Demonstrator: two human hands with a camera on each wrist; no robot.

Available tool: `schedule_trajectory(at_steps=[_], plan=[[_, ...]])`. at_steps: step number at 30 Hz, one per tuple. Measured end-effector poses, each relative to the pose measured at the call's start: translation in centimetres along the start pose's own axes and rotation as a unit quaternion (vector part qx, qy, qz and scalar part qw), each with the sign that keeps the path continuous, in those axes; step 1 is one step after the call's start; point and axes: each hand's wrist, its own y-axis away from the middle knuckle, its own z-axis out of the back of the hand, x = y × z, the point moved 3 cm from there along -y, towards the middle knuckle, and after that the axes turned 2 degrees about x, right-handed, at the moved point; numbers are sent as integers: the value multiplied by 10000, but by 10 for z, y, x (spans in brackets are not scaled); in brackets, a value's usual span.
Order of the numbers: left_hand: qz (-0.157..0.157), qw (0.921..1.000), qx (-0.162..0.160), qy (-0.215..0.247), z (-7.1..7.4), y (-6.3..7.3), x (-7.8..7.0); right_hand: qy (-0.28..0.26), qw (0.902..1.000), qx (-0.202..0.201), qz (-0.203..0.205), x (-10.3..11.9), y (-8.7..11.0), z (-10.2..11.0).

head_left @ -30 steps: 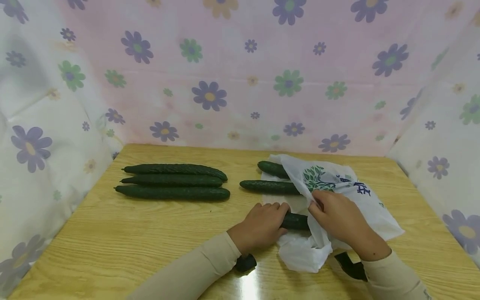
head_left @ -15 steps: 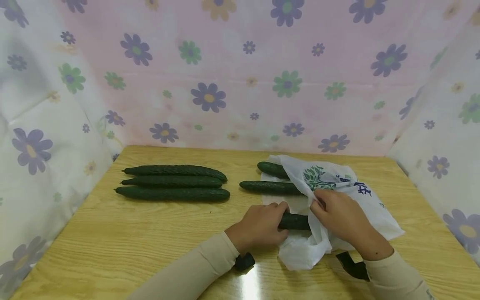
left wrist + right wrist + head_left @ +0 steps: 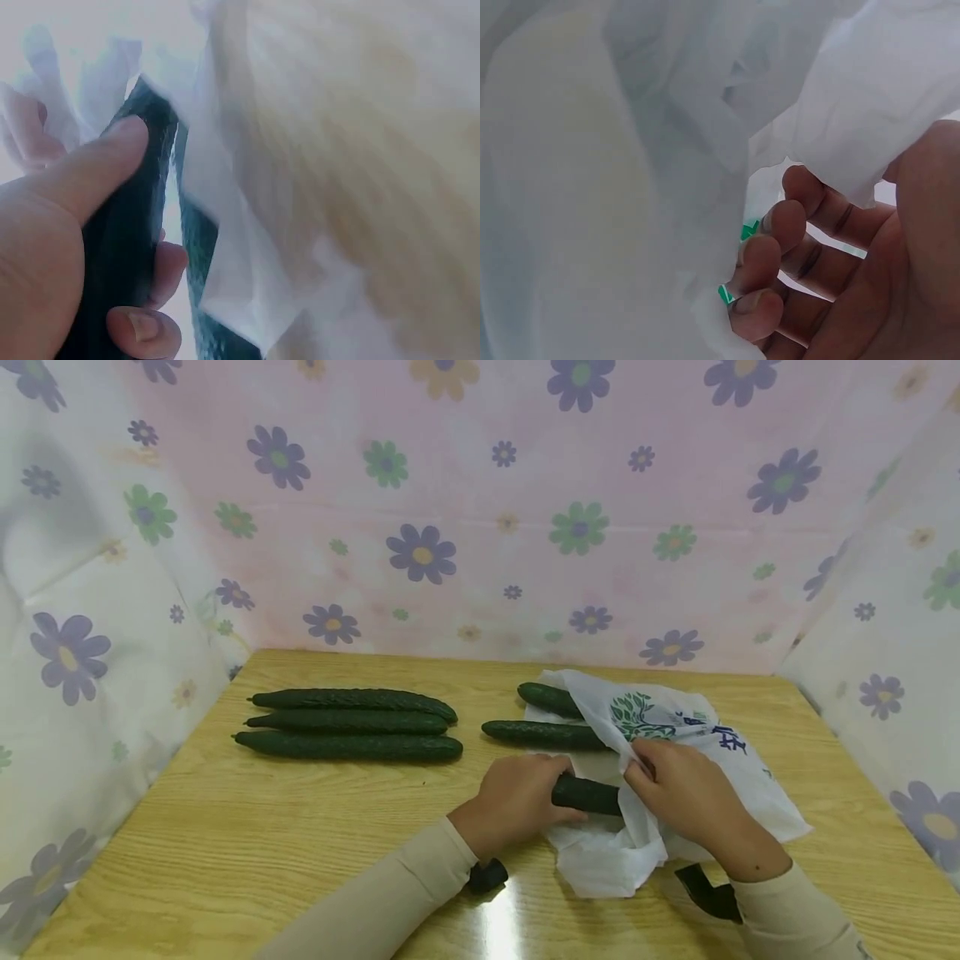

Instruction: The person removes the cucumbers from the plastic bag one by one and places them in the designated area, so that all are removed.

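In the head view my left hand (image 3: 519, 795) holds a dark green cucumber (image 3: 588, 795) by its left part, and its other end runs into the mouth of a white plastic bag (image 3: 705, 760). The left wrist view has the thumb lying along this cucumber (image 3: 124, 247) and fingertips wrapped round its far side. My right hand (image 3: 682, 789) pinches the upper edge of the bag mouth and lifts it; the right wrist view has the fingers curled at the white film (image 3: 697, 150). Two more cucumbers, a rear one (image 3: 550, 699) and a middle one (image 3: 543, 734), lie partly inside the bag.
Three whole cucumbers lie side by side on the left of the wooden table (image 3: 300, 843): a back one (image 3: 352, 699), a middle one (image 3: 352, 722) and a front one (image 3: 348, 746). A flowered curtain (image 3: 480, 552) stands behind the table and along both sides.
My left hand has shifted slightly on the cucumber; its back has turned and more of the cucumber shows beside the fingers. The right hand still holds the bag edge in nearly the same place.
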Motion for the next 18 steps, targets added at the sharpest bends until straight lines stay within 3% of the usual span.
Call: schedule_trajectory(at_steps=[7,11,18], plan=[[70,9997,-191,107,9,-2,10,11,10000,51,-47,-1,0,2],[236,9988,-107,410,13,-2,14,16,10000,54,-52,-2,0,3],[453,9976,30,521,16,-1,18,4,10000,70,-59,-2,0,2]])
